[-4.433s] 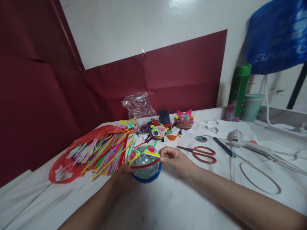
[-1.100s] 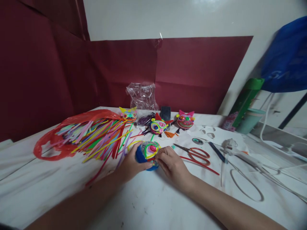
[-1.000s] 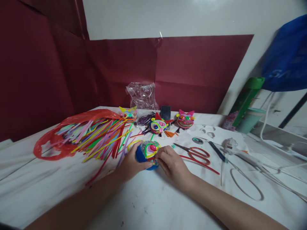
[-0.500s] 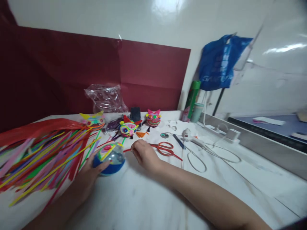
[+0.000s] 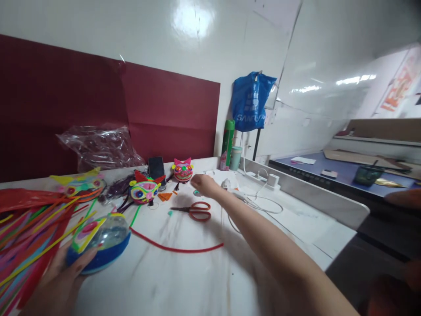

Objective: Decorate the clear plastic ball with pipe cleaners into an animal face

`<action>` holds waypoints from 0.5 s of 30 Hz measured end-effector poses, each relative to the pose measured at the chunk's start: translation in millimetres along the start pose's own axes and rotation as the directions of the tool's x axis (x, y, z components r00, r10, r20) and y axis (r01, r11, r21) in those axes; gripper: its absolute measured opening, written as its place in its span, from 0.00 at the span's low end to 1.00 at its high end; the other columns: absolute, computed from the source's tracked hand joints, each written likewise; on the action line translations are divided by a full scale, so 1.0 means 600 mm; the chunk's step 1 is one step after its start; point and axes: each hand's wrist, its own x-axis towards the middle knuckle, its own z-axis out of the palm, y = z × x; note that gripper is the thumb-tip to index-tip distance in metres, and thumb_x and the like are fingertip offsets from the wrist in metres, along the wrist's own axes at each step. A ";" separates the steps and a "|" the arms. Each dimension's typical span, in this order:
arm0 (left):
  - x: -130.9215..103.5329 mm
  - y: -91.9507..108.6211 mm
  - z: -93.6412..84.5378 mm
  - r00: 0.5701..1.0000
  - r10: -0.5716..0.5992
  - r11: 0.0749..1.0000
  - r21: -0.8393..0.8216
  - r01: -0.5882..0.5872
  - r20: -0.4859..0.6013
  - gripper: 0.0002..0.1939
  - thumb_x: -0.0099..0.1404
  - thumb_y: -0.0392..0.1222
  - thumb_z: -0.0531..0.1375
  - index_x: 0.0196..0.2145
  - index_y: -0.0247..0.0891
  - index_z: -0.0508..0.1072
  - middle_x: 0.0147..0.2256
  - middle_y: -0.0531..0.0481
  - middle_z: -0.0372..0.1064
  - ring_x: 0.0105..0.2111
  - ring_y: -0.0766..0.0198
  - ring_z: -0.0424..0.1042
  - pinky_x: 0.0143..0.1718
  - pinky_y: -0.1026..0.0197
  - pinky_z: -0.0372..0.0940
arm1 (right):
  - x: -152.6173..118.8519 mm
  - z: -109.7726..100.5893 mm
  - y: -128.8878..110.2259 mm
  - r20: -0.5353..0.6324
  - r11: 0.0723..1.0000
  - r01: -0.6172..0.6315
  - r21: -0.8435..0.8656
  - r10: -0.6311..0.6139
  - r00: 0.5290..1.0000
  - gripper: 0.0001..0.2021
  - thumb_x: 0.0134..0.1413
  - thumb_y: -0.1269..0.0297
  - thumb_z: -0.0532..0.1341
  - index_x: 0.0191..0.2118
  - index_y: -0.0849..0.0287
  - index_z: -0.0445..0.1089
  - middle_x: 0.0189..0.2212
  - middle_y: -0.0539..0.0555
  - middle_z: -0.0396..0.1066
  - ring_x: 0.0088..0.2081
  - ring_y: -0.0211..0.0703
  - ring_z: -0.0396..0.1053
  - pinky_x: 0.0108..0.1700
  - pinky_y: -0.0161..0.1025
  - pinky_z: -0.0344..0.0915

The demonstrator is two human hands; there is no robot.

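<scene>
My left hand (image 5: 70, 267) is wrapped round a clear ball (image 5: 110, 232) at the lower left. Blue covers the ball's lower part, and yellow, green and pink trim sits on its left side. My right hand (image 5: 205, 185) reaches towards the back of the table with its fingers curled; what they hold, if anything, is hidden. Just in front of it lie red-handled scissors (image 5: 199, 211). A red pipe cleaner (image 5: 177, 250) curves across the table between my hands. Behind stand lion-head ornaments: a yellow-and-pink one (image 5: 144, 192) and a pink one (image 5: 183, 170).
Colourful fuzzy strips (image 5: 29, 241) cover the left side, near another lion head (image 5: 83, 186). Along the back are a plastic bag (image 5: 101, 147), a phone (image 5: 156, 170), a green can (image 5: 228, 138) and a cup (image 5: 236, 158). A cable (image 5: 263, 205) and power strip (image 5: 263, 177) lie right.
The view has swung right. My right hand has left the red pipe cleaner, which now lies loose, and moved towards the back past the scissors. My left hand still holds the ball.
</scene>
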 end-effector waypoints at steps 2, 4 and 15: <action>-0.005 0.019 0.005 0.999 -0.026 1.000 -0.017 0.025 -0.028 0.19 0.43 0.48 0.59 0.37 0.58 0.71 0.43 0.66 0.72 0.60 0.47 0.54 0.49 0.49 0.67 | -0.005 -0.016 0.064 -0.016 0.977 -0.168 -0.130 0.167 0.986 0.10 0.62 0.65 0.54 0.42 0.62 0.70 0.41 0.59 0.72 0.42 0.45 0.70 0.43 0.40 0.66; -0.016 0.057 0.007 0.990 -0.142 0.986 -0.091 0.143 0.020 0.22 0.45 0.49 0.60 0.42 0.60 0.69 0.39 0.64 0.74 0.50 0.50 0.68 0.44 0.53 0.71 | -0.024 -0.019 0.123 -0.026 0.926 -0.289 -0.243 0.291 0.956 0.14 0.60 0.61 0.57 0.49 0.60 0.65 0.48 0.57 0.66 0.44 0.44 0.68 0.45 0.47 0.68; -0.046 0.140 0.002 0.967 -0.247 0.960 -0.121 0.252 0.059 0.25 0.50 0.52 0.60 0.47 0.50 0.69 0.39 0.55 0.75 0.47 0.50 0.71 0.53 0.49 0.64 | -0.079 0.026 0.245 -0.014 0.808 -0.415 -0.418 0.451 0.892 0.15 0.60 0.61 0.57 0.50 0.61 0.64 0.48 0.56 0.66 0.45 0.45 0.68 0.45 0.48 0.68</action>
